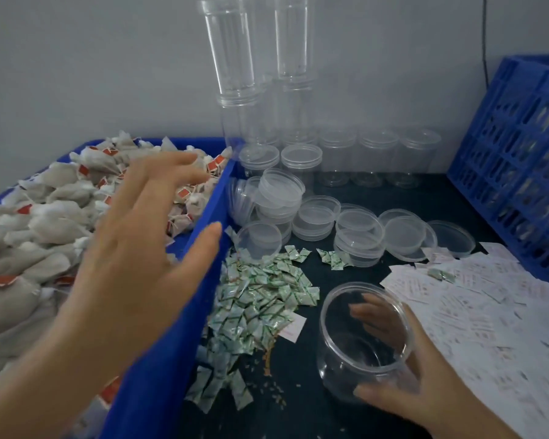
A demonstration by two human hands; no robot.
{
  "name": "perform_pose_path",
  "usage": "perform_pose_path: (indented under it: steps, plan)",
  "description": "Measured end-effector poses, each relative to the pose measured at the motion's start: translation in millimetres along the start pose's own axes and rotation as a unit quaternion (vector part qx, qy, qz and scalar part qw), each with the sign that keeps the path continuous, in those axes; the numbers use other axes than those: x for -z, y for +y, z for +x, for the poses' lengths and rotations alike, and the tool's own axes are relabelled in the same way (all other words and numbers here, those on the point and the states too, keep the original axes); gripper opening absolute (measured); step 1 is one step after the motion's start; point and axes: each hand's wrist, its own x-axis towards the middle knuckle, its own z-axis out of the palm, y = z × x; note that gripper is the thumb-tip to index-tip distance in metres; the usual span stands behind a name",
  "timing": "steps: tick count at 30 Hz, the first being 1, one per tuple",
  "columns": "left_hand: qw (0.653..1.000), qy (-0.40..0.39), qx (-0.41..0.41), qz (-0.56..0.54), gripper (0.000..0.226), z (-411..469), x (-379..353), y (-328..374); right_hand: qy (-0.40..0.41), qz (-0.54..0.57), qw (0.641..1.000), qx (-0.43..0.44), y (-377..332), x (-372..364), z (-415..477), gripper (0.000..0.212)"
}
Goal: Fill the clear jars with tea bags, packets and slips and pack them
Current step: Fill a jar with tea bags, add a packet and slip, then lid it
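I see the empty clear jar [365,340] near right on the dark table [298,416], tilted with its mouth up toward me, and my right hand [425,384] is wrapped around it, thumb on the near side and fingers showing through the far wall. My left hand [130,258] hovers flat with its fingers spread apart, holding nothing, over the tea bags [45,223] heaped in the blue bin [159,391] on the left. Between bin and jar lie green-and-white packets [254,299], paper slips [457,299] spread to the right, with loose lids [313,218] and more jars [336,153] farther back beside a blue crate [514,160].
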Motion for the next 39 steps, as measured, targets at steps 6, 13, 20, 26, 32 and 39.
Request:
perform_pose_path:
  steps: [6,13,20,26,32,39]
  plan:
    - [0.969,0.015,0.137,0.206,0.023,60.3,17.3,-96.4,0.018,-0.024,0.999,0.029,12.5,-28.6,1.9,0.097]
    - [0.774,-0.154,0.165,0.592,0.041,46.6,-2.4,-174.9,0.038,-0.002,0.999,0.012,10.3,-48.5,2.7,0.093]
    - [0.907,-0.082,0.225,0.347,0.021,62.8,-8.0,-168.9,0.035,-0.001,0.999,0.007,15.7,-45.4,6.6,0.096]
    - [0.987,0.014,0.087,0.137,0.03,83.3,10.9,-73.8,0.029,-0.004,1.0,0.007,16.9,-45.6,9.4,0.097]
    - [0.958,-0.208,0.007,-0.197,0.033,47.1,-9.9,43.3,0.031,-0.007,0.999,0.014,16.5,-45.0,8.9,0.097]
    - [0.951,-0.277,-0.016,-0.138,0.03,22.6,-29.7,58.0,0.025,0.008,1.0,0.011,12.5,-46.9,7.9,0.095]
